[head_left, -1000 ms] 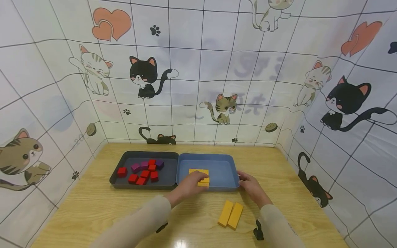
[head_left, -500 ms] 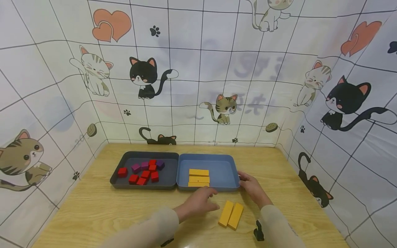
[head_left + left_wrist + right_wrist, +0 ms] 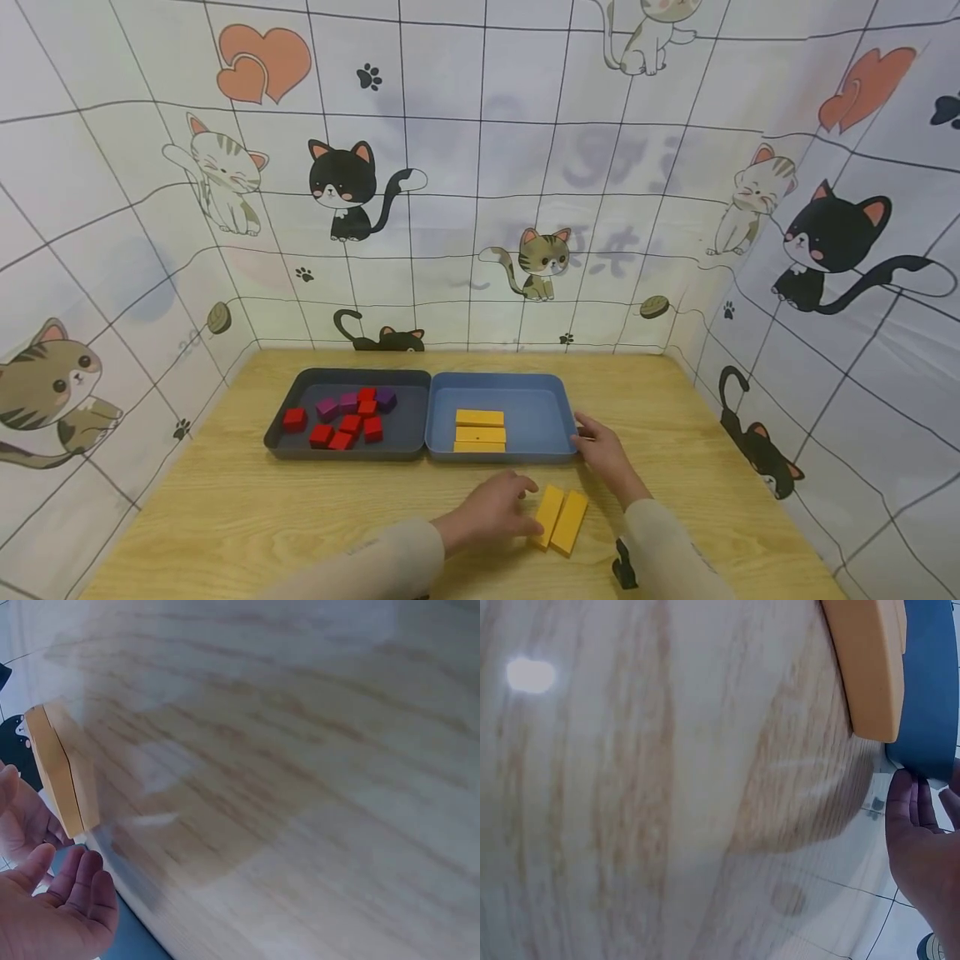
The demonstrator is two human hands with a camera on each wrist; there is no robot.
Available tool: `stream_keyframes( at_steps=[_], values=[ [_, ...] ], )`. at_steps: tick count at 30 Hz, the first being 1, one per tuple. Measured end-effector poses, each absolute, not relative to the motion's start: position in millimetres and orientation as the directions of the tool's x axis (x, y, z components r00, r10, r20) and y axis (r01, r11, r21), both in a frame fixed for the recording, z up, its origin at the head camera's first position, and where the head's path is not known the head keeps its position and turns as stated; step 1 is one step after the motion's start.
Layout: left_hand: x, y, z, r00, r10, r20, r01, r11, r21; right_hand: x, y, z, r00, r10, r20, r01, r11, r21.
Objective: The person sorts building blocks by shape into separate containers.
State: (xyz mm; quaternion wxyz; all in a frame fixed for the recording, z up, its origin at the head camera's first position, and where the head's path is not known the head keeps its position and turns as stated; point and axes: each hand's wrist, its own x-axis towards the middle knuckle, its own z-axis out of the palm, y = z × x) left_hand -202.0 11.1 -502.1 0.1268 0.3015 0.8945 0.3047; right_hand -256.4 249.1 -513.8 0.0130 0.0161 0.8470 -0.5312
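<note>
My left hand (image 3: 491,514) reaches to the two yellow blocks lying side by side on the table, a left block (image 3: 550,510) and a right block (image 3: 569,523). Its thumb and fingers stand apart, with the fingertips right at the left block. In the left wrist view this hand (image 3: 64,907) has its fingers loosely bent and nothing between them. My right hand (image 3: 606,454) holds the right end of the blue tray (image 3: 536,381), thumb and fingers at its wall. Three yellow blocks (image 3: 480,434) lie stacked in rows inside that tray, near its left front corner.
A dark grey tray (image 3: 300,390) with several red cubes (image 3: 351,425) and purple cubes (image 3: 327,408) stands against the blue tray's left side. Both are on a wood-grain table (image 3: 337,508). A cat-patterned tile sheet (image 3: 450,167) covers the back and sides.
My left hand has left the yellow blocks in the blue tray and moved toward me and right, to the two blocks on the table. The right hand stays at the tray's end.
</note>
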Motion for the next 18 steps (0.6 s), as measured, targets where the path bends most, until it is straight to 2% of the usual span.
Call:
stream_keyframes(
  at_steps=[18],
  values=[
    [-191, 18, -503, -0.799, 0.599, -0.048, 0.5, 0.707, 0.501, -260, 242, -515, -0.998, 0.06, 0.008, 0.021, 0.468, -0.884]
  ],
)
